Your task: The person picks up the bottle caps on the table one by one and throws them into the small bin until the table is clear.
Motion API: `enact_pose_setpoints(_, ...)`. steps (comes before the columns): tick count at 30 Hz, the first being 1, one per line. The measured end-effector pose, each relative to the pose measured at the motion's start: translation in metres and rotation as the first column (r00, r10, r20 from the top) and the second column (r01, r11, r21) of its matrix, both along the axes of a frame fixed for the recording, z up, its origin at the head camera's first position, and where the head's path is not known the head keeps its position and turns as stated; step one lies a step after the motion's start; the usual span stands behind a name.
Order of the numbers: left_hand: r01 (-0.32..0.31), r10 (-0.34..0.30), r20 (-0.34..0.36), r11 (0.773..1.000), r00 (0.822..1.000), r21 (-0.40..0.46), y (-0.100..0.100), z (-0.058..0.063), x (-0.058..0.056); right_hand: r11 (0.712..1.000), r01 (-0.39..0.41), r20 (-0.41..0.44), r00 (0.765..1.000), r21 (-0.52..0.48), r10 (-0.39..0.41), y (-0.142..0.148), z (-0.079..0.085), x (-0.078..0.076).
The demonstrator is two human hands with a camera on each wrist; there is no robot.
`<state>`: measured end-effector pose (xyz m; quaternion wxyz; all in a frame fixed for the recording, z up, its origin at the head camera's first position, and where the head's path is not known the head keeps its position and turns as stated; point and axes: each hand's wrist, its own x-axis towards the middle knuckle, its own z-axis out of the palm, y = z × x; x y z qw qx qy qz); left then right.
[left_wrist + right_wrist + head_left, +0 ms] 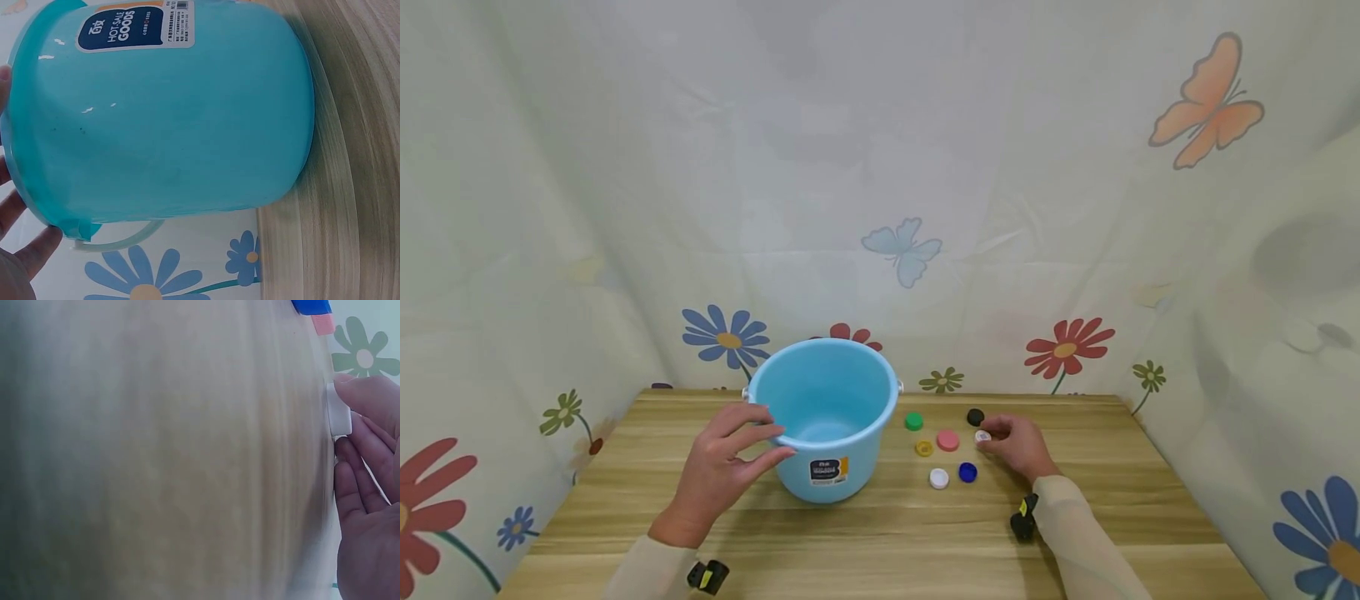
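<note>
A light blue bucket point(820, 408) stands upright on the wooden table, its mouth facing up. My left hand point(730, 458) holds its near left rim, fingertips along the edge; the left wrist view shows the bucket's labelled side point(187, 119). Over on the right, my right hand point(1018, 446) pinches a white bottle cap point(339, 410) between thumb and fingers, down at the tabletop. Close by lie a black cap point(975, 417), a blue cap point(967, 472), a pink cap point(948, 440), a yellow cap point(924, 448), a green cap point(913, 421) and another white cap point(938, 478).
The wooden table point(887, 550) ends at the back against a pale curtain point(820, 167) printed with flowers and butterflies. More curtain hangs along both sides. A white handle point(125, 240) hangs behind the bucket in the left wrist view.
</note>
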<state>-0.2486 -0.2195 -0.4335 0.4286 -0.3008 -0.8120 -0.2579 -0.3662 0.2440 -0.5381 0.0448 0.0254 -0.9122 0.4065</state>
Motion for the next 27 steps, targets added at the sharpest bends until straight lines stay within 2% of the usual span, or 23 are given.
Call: enact_pose_setpoints(27, -0.006, 0.006, 0.012, 1.000, 1.000, -0.008, 0.0024, 0.0025, 0.0033, 0.999, -0.030, -0.027, 0.999, 0.031, 0.030, 0.0000, 0.0043, 0.0016)
